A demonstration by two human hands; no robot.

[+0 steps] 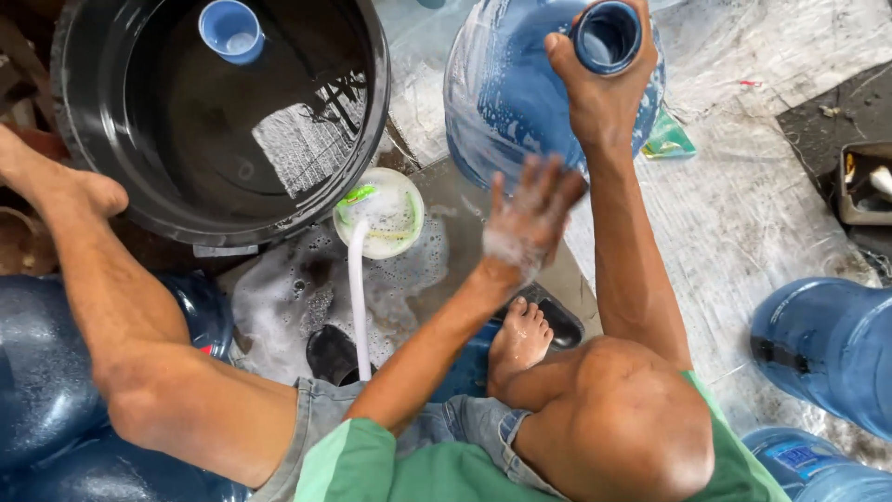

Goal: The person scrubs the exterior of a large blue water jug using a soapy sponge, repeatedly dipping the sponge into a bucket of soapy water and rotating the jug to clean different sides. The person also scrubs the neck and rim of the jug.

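A large blue water jug (pixel 506 88), streaked with soap foam, leans on the wet concrete in front of me. My right hand (pixel 599 88) grips its neck just below the open mouth. Blurred and covered in suds, my left hand (pixel 530 218) hovers with fingers spread beside the lower side of the jug, holding nothing that I can see. A white hose (pixel 358 297) runs from between my knees into a small white bowl (pixel 381 214) of soapy water.
A big black tub (pixel 223 121) of water with a floating blue cup (pixel 230 30) stands at the upper left. More blue jugs lie at the left (pixel 56 372) and right (pixel 827 353). Foam covers the floor near my feet. A small tray (pixel 864 181) sits at the right edge.
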